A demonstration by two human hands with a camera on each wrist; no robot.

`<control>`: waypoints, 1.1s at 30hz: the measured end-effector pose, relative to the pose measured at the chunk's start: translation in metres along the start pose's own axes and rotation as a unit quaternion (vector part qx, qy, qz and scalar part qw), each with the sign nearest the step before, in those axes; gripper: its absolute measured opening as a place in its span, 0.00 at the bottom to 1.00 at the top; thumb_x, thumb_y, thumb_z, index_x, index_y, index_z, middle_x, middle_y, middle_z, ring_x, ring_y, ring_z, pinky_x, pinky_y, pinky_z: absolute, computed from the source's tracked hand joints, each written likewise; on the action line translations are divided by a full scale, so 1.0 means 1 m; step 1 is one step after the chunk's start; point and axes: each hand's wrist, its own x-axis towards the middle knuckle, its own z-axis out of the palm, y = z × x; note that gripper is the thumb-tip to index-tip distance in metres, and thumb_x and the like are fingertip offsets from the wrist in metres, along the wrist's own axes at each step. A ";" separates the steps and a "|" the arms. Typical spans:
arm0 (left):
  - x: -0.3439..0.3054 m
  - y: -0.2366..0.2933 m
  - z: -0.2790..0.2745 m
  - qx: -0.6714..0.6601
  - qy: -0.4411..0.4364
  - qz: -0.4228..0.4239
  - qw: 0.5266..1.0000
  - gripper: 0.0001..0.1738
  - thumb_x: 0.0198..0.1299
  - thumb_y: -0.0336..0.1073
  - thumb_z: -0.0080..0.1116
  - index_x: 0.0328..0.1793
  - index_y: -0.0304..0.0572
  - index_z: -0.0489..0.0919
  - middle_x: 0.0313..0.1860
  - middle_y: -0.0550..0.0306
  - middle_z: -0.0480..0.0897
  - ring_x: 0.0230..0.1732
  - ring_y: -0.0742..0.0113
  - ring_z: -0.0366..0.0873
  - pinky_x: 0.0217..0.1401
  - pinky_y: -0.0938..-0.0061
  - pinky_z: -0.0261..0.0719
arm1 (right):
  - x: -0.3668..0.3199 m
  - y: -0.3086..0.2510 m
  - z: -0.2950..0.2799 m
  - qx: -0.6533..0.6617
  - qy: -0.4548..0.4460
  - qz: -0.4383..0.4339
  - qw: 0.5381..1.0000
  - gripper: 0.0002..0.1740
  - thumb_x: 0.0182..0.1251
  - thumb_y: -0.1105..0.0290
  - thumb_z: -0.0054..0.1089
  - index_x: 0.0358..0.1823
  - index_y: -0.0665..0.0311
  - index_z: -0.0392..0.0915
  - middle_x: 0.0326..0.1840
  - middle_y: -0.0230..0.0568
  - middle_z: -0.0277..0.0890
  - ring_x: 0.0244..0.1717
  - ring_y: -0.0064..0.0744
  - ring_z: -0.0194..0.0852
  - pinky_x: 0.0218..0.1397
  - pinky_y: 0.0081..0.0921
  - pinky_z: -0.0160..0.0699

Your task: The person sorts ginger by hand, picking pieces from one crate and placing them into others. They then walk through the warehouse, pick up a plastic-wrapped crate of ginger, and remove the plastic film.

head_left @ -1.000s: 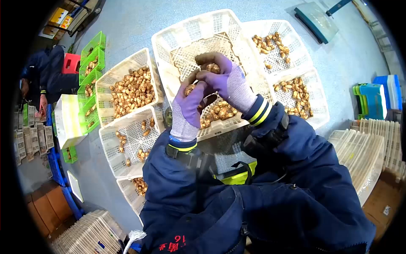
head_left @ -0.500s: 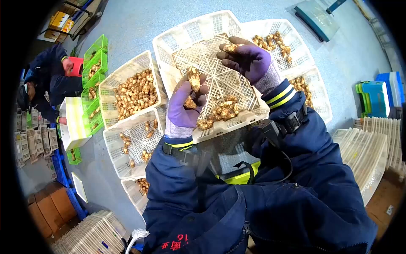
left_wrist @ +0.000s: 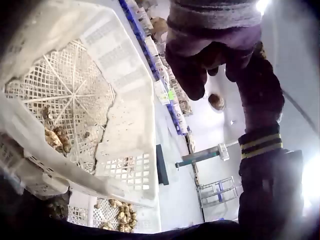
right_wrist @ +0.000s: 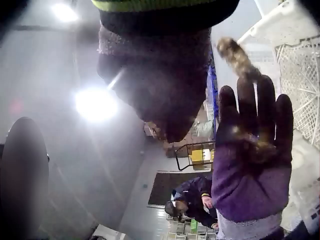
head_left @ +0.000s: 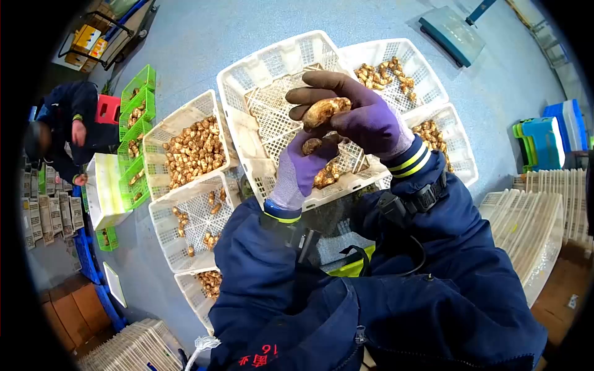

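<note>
A long brown-and-cream mushroom shows between my hands. In the left wrist view the mushroom stands apart from both hands; in the right wrist view it lies just beyond the left fingertips. My left hand, in a purple glove, has its palm up and fingers straight in the right wrist view, another mushroom resting in the palm. My right hand is raised beside it, over the large white crate. A brown piece of mushroom shows at its fingertips, pinched there and mostly hidden.
White baskets of mushrooms stand left and right of the crate. Green baskets and another person are at the far left. A platform scale stands at the back right, stacked white crates at the right.
The hands drew apart, then came together again, the right one moving down and left. The long mushroom that stood in the left fingers is now between the hands, away from those fingers.
</note>
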 end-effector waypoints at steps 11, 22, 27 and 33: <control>0.012 0.032 -0.047 -0.361 0.149 -0.107 0.914 0.36 0.62 0.62 0.47 0.62 0.38 0.66 0.43 0.50 0.76 0.38 0.61 0.73 0.43 0.70 0.74 | 0.000 0.005 -0.002 -0.166 0.120 0.114 0.972 0.20 0.65 0.64 0.51 0.54 0.70 0.70 0.46 0.45 0.79 0.43 0.32 0.80 0.47 0.28 0.80; 0.004 0.034 -0.055 -0.402 0.013 0.000 0.916 0.38 0.64 0.60 0.42 0.70 0.39 0.57 0.63 0.42 0.68 0.64 0.48 0.66 0.66 0.50 0.62 | -0.032 -0.025 -0.073 -0.738 0.169 0.275 0.593 0.19 0.60 0.67 0.49 0.52 0.64 0.75 0.38 0.53 0.79 0.44 0.45 0.79 0.52 0.37 0.75; 0.005 0.029 -0.055 -0.379 -0.018 0.013 0.925 0.31 0.66 0.45 0.47 0.69 0.36 0.58 0.63 0.41 0.69 0.64 0.46 0.67 0.66 0.49 0.65 | -0.028 -0.014 -0.069 -0.805 0.189 0.098 0.553 0.21 0.58 0.67 0.53 0.54 0.63 0.74 0.51 0.49 0.75 0.50 0.45 0.76 0.55 0.37 0.74; 0.003 0.021 -0.054 -0.323 0.022 0.003 0.946 0.26 0.61 0.31 0.50 0.65 0.34 0.61 0.54 0.45 0.75 0.55 0.58 0.75 0.61 0.60 0.75 | 0.007 0.045 0.008 -0.583 0.122 -0.042 0.802 0.19 0.59 0.63 0.57 0.48 0.67 0.75 0.41 0.55 0.76 0.43 0.48 0.77 0.48 0.36 0.76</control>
